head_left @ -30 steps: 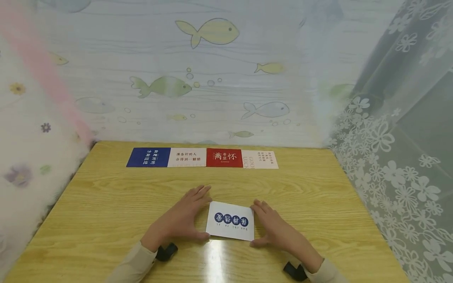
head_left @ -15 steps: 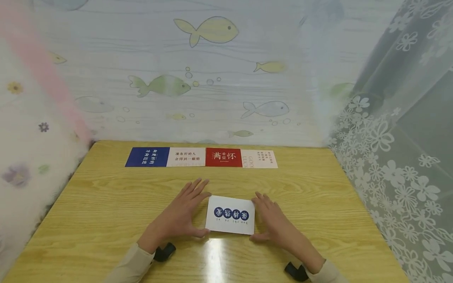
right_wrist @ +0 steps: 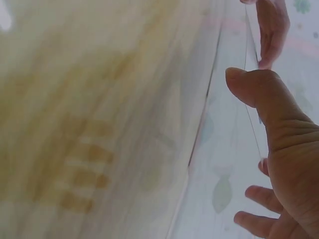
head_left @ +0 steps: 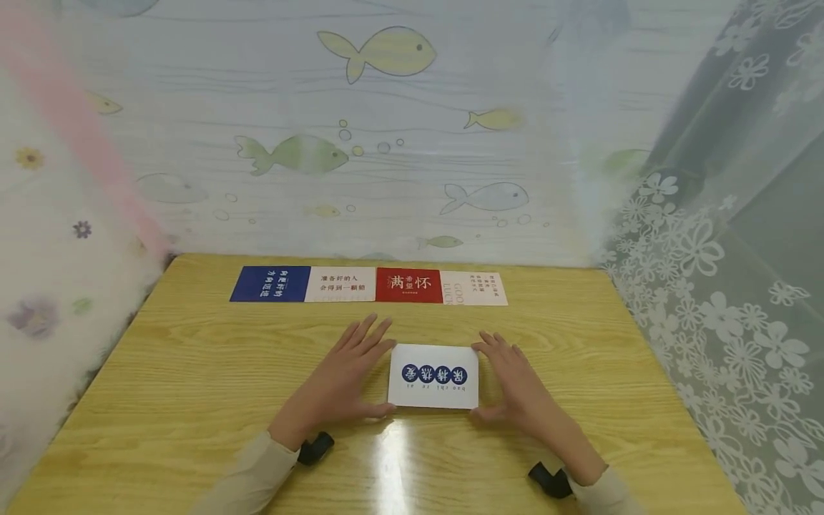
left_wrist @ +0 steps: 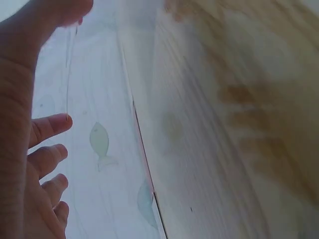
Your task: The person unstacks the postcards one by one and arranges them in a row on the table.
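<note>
A white card (head_left: 433, 397) with blue circles and upside-down characters lies between both hands in the head view. My left hand (head_left: 337, 379) pinches its left side, with the thumb at the near corner and the index finger at the far corner. On the opposite side, my right hand (head_left: 518, 383) grips the two right corners the same way. The wrist views show the card edge-on, raised off the tabletop. In the left wrist view, the other fingers (left_wrist: 48, 159) of that hand stay spread away from it.
Farther back on the wooden table (head_left: 193, 372), a blue card (head_left: 251, 285), a pink card (head_left: 340, 295), a red card (head_left: 425, 295) and a pale "GOOD LUCK" card (head_left: 483, 295) form a row. A fish-patterned curtain (head_left: 399, 172) hangs behind.
Both hands have moved the white card away from the person and slightly right. It has turned from slanted to nearly level with the row. The row of cards has not moved.
</note>
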Demonstrator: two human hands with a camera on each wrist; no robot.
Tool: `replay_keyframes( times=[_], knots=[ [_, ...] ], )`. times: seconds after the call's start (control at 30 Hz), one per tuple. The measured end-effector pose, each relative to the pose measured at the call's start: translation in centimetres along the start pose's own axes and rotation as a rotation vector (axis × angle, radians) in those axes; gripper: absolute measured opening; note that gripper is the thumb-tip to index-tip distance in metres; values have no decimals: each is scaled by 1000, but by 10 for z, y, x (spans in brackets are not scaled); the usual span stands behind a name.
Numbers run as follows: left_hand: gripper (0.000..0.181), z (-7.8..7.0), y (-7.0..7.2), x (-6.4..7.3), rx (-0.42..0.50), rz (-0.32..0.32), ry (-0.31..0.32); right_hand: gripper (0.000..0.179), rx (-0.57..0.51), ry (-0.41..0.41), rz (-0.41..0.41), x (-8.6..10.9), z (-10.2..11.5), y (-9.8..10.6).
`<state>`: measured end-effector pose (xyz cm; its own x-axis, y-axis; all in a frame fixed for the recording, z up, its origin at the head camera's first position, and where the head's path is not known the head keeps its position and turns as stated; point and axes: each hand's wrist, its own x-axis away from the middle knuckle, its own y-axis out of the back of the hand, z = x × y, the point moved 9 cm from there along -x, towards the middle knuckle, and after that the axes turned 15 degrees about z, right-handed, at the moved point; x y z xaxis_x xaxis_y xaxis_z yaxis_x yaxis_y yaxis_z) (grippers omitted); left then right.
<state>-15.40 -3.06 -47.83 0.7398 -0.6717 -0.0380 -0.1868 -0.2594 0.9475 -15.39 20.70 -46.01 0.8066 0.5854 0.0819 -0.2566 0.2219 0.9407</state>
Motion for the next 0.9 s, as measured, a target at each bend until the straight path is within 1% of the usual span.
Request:
replay_keyframes(
  times=[0.1, 0.23, 0.37, 0.5, 0.7, 0.8, 0.9],
  knots=[
    [98, -3, 0, -10, -34, -7, 7, 109, -9, 8, 7, -2, -10, 5],
    [97, -7, 0, -28, -63, -12, -11, 107, -59, 31, 22, -5, -28, 9],
    [98, -8, -3, -49, -64, 0, -20, 107, -126, 67, 12, -6, -44, 15],
    [99, -8, -7, -69, -47, 30, -19, 104, -190, 80, 2, -4, -61, 21],
    [101, -6, -12, -103, -45, 62, -17, 101, -260, 59, -10, -5, -90, 33],
    [102, -6, -13, -121, -29, 71, -29, 102, -268, 56, -26, -7, -105, 39],
    [104, -5, -16, -139, -25, 85, -30, 102, -259, 33, -20, -10, -121, 43]
  ],
)
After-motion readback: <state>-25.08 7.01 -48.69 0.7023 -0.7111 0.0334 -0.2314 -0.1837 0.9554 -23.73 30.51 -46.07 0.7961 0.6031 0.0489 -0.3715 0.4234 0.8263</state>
